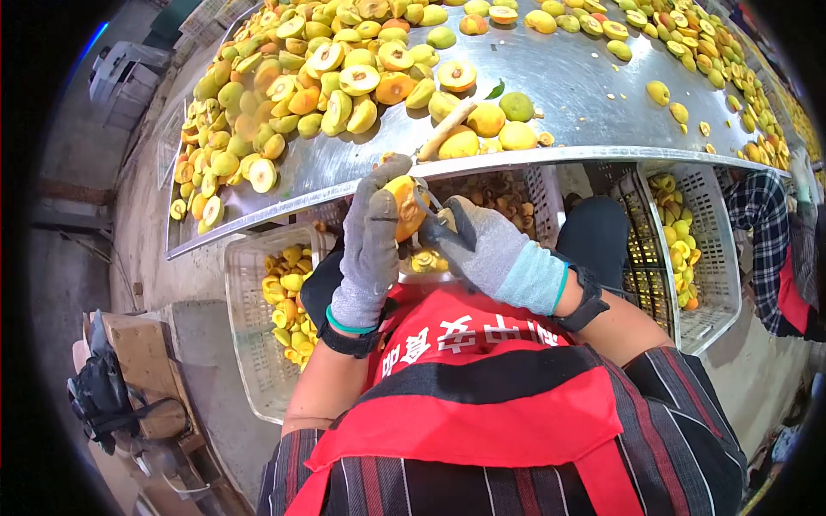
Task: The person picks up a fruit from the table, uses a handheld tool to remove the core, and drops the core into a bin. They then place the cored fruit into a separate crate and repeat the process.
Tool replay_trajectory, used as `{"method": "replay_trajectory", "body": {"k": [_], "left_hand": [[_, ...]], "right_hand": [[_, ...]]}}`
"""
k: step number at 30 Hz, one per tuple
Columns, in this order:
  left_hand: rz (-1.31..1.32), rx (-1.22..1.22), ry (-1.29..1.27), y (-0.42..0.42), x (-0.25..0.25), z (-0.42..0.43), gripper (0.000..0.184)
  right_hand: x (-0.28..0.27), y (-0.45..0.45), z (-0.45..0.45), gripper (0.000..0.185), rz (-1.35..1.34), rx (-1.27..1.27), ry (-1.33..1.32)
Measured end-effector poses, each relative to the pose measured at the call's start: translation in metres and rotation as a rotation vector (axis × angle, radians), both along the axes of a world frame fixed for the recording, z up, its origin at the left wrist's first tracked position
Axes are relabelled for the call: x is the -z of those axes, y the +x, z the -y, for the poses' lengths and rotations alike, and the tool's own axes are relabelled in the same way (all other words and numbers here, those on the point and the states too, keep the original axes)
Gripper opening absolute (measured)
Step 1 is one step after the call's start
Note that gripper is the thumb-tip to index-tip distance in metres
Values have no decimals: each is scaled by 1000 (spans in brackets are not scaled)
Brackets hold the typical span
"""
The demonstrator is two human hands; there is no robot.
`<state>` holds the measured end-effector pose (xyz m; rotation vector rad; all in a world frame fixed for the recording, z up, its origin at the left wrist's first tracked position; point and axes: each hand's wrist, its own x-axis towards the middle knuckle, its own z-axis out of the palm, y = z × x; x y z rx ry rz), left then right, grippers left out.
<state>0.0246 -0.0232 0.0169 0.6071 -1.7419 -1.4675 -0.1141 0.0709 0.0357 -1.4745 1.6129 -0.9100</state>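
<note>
My left hand, in a grey glove, is closed around a yellow-orange peach, just below the table's front edge. Close beside it, my gloved right hand is closed on a small curved metal blade that meets the fruit. Most of this tool is hidden by the fingers. Beneath the hands, some yellow fruit pieces show. A pale wooden stick or handle lies on the metal table just beyond my left hand. Behind it is a large heap of halved peaches.
A white crate with yellow fruit pieces stands at my left. Another crate with similar pieces is at the right. Brown pits lie under the table. A person in a plaid sleeve is at the far right. Cardboard boxes stand left.
</note>
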Motion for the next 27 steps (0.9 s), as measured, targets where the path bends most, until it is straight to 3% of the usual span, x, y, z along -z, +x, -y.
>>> {"method": "replay_trajectory", "body": {"k": [1, 3, 4, 5, 6, 7, 8, 10, 12, 14, 18, 20, 24, 26, 27], "left_hand": [[48, -36, -165, 0, 3, 1, 48], [50, -78, -225, -3, 1, -4, 47], [50, -121, -287, -4, -1, -7, 46], [51, -119, -285, -5, -3, -10, 46], [-41, -85, -129, -5, -5, -13, 43], [-132, -51, 29, -5, -5, -15, 40], [-131, -51, 32, -4, -4, -14, 40], [127, -79, -35, -1, -2, -8, 37], [95, -104, -18, -4, -6, -10, 35], [66, -26, 121, -5, -14, -11, 34], [-1, 51, 213, -3, -13, -6, 34], [212, 116, 66, -2, -18, -3, 34], [188, 115, 163, -3, -2, -2, 36], [50, 65, 334, -4, 0, -6, 38], [-3, 53, 359, -5, 2, -6, 39]], "right_hand": [[2, 3, 0, 27, 0, 0, 3], [5, 9, -1, 21, 273, 75, 112], [1, 10, -2, 21, 274, 77, 113], [-8, 9, -4, 22, 510, 46, 267], [-12, 9, -5, 23, 746, 15, 421], [-12, 9, -5, 26, 722, -30, 402], [5, 14, -4, 26, 723, -29, 405], [54, 27, -2, 28, -312, -1, -428], [28, 21, -1, 31, -167, -6, -322], [-7, 10, -3, 32, 573, -116, 376], [-7, 5, -3, 31, 693, -250, 429], [-6, 12, -5, 30, 444, -106, 253], [5, 10, -1, 28, 473, -137, 335], [6, 6, -2, 25, 875, -164, 526], [4, 6, -3, 30, 947, -168, 477]]}}
